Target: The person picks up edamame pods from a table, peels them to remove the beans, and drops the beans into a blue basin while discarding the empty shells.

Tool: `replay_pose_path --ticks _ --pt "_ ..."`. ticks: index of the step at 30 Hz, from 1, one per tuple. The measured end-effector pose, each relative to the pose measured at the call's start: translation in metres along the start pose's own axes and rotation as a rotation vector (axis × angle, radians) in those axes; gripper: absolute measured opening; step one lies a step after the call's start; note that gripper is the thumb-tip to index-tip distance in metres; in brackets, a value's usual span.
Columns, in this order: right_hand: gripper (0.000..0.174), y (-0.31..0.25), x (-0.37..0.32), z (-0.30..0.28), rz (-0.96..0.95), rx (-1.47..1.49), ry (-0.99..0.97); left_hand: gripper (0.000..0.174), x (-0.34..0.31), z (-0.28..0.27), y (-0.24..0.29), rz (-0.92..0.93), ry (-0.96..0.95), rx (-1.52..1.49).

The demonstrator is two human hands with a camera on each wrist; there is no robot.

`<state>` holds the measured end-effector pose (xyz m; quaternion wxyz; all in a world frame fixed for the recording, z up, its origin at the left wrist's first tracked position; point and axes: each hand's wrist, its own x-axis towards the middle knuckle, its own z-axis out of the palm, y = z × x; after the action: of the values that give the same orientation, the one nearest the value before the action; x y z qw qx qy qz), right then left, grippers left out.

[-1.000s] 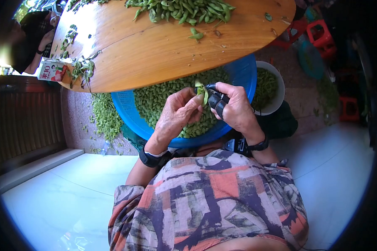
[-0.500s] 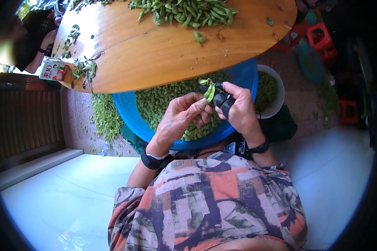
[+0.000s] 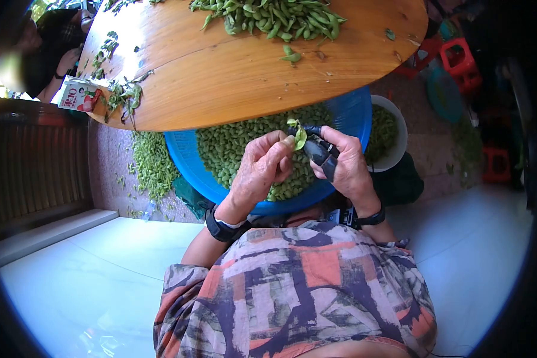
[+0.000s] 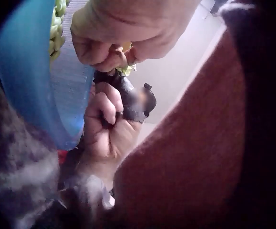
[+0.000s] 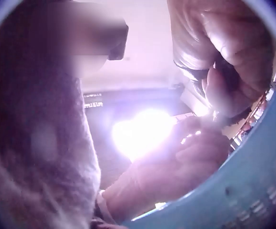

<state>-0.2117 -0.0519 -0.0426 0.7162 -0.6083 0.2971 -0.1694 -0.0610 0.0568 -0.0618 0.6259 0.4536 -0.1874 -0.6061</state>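
Note:
Over the blue basin (image 3: 353,113) both hands meet at a green soybean pod (image 3: 301,139). My left hand (image 3: 259,164) pinches the pod's near end between thumb and forefinger. From the other side my right hand (image 3: 351,166) grips it, with black coverings (image 3: 322,156) on its thumb and forefinger. Loose green beans (image 3: 221,149) fill much of the basin below. In the left wrist view a bit of pod (image 4: 125,70) shows under the left fingers; the right hand's other fingers (image 4: 108,107) are curled. Glare washes out the right wrist view, where the pod is hidden.
A wooden table (image 3: 179,83) overhangs the basin's far side, bearing a heap of pods (image 3: 274,18) and a carton (image 3: 79,96). A white bucket (image 3: 402,140) stands right of the basin. Green pods or husks (image 3: 152,164) lie on the floor at left. Red stools (image 3: 459,56) stand farther right.
The pod has turned between the fingers and is now partly hidden by them. Both hands have drifted slightly right in the head view, as have the basin and table.

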Motion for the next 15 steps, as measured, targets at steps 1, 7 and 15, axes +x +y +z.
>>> replay_pose_path --ticks 1,7,15 --pt "0.018 0.0 0.0 0.001 -0.022 0.062 -0.004 0.021 -0.001 0.002 0.002 -0.001 0.0 0.0" --pt "0.019 -0.006 0.003 0.007 -0.235 -0.182 0.118 0.018 -0.001 0.007 0.001 0.043 -0.079 0.017" --pt "0.012 -0.01 -0.009 0.005 0.008 0.065 0.044 0.017 0.002 0.006 -0.005 0.122 0.081 -0.09"
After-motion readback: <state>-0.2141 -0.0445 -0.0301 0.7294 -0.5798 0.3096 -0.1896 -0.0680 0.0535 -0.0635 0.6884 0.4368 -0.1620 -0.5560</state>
